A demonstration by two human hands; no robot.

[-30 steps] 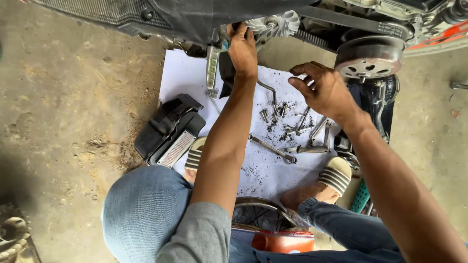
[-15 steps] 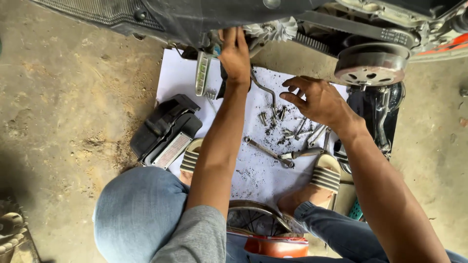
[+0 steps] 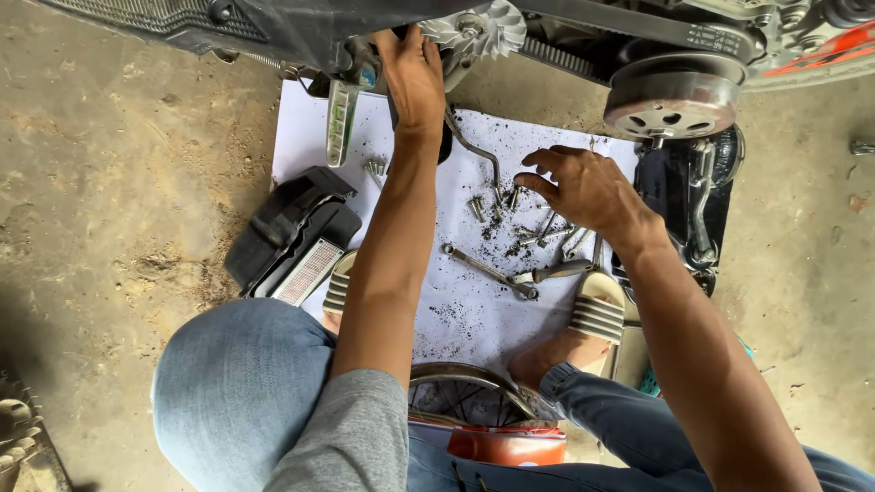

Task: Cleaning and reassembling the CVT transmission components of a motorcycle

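Head view: my left hand [image 3: 415, 77] lies flat against the engine side beside the finned pulley [image 3: 474, 32], fingers spread, clamped on nothing I can see. My right hand [image 3: 583, 187] hovers with fingers loosely curled and apart over the bolts [image 3: 529, 228] scattered on the white sheet [image 3: 465, 310]. They are short, grey, grimy, pointing every way. Just below, a wrench [image 3: 488, 271] lies long axis upper-left to lower-right.

On the white paper sheet [image 3: 456, 319] I count one long steel wrench [image 3: 488, 271], one grey-handled pliers [image 3: 551, 271] beside it, and two striped sandals [image 3: 597, 314] at its near edge; the scattered bolts [image 3: 510, 199] are too jumbled to count.
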